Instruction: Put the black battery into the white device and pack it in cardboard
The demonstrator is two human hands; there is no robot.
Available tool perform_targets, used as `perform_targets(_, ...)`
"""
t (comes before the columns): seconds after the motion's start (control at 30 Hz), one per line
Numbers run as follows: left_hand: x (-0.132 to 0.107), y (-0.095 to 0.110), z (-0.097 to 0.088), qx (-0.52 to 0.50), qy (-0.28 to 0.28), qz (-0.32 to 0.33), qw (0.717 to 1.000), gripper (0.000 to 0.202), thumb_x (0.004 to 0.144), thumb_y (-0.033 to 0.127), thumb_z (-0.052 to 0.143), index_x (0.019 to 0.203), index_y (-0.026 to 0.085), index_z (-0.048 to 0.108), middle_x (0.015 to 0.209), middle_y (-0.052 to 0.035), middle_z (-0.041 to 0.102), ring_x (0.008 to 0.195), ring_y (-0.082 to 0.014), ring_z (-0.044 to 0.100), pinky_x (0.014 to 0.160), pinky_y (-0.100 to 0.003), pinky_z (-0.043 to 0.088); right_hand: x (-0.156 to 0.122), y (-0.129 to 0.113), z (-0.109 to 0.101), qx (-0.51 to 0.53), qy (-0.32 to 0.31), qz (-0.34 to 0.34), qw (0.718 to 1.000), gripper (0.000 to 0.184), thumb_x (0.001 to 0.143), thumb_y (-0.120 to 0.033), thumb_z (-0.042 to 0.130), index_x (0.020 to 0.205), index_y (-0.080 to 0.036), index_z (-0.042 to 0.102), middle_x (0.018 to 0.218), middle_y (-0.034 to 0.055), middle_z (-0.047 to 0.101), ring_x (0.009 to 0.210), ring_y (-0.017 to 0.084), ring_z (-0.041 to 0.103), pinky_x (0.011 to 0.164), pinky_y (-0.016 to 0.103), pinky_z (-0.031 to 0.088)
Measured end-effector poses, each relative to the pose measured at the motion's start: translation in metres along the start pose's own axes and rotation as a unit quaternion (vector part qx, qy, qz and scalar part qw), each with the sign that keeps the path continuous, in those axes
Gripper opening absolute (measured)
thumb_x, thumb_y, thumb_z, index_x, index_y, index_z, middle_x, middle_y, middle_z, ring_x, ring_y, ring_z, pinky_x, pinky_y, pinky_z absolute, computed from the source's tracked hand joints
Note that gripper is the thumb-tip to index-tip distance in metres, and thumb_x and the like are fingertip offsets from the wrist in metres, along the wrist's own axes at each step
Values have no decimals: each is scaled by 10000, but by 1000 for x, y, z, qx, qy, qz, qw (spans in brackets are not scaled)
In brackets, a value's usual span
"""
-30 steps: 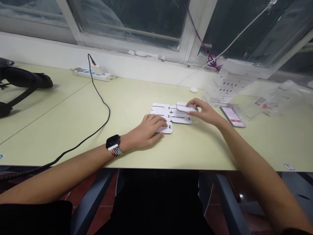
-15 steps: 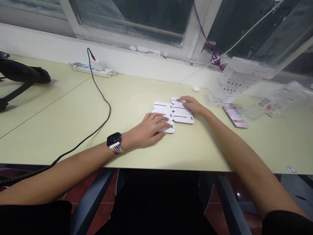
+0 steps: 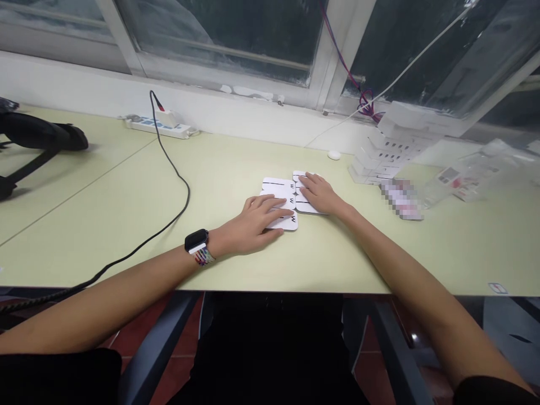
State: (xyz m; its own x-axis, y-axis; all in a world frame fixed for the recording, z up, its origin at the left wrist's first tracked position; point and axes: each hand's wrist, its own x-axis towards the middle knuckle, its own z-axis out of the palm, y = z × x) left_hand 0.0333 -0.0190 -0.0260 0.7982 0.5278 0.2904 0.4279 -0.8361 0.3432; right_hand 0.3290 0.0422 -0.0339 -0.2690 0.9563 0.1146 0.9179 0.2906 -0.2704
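Several white rounded cards, each with a black line and a letter like W, lie in two side-by-side columns on the pale table. On the left column of cards [image 3: 278, 184] my left hand [image 3: 257, 222] rests flat, fingers spread over the middle and nearest cards. My right hand [image 3: 320, 194] lies over the right column of cards [image 3: 310, 207], fingers stretched out and pointing left, hiding much of them. A black watch [image 3: 196, 240] with a colourful woven band is on my left wrist.
A stack of white boxes [image 3: 379, 152] stands at the back right, beside a blurred flat packet [image 3: 401, 199] and clear plastic packaging [image 3: 459, 177]. A white mouse-like object [image 3: 334, 155] sits near the wall. At left, a black cable [image 3: 185, 194] runs from a power strip [image 3: 162, 127].
My right hand has come nearer and slightly left, now covering more of the right column of cards. My left hand has stayed nearly in place.
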Motion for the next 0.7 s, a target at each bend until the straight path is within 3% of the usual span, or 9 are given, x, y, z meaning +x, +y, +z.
perform_targets(0.2,0,-4,2,-1,-34,-42,999,496,1141,509,489,1605,342,542,1799,-95,341,1673,-462,198,1295,-750,203,-14,-4,2,12,10,9,1000,631,1128,-524,287,1663,-236,455,1795,127,351,1661,399,286,1333,652,258)
perform_targets(0.3,0,-5,3,-11,-43,-46,998,523,1145,534,465,1622,327,526,1815,-93,307,1692,-450,157,1313,-741,198,-23,-9,0,19,9,13,1000,640,1124,-519,315,1660,-201,460,1795,152,338,1663,409,265,1335,640,264)
perform_targets(0.7,-1,-7,2,-23,-43,-39,998,533,1148,544,455,1619,308,534,1812,-80,319,1704,-420,142,1354,-701,184,-43,-26,0,34,12,27,999,616,1111,-493,356,1623,-178,493,1775,173,353,1650,425,262,1323,638,292)
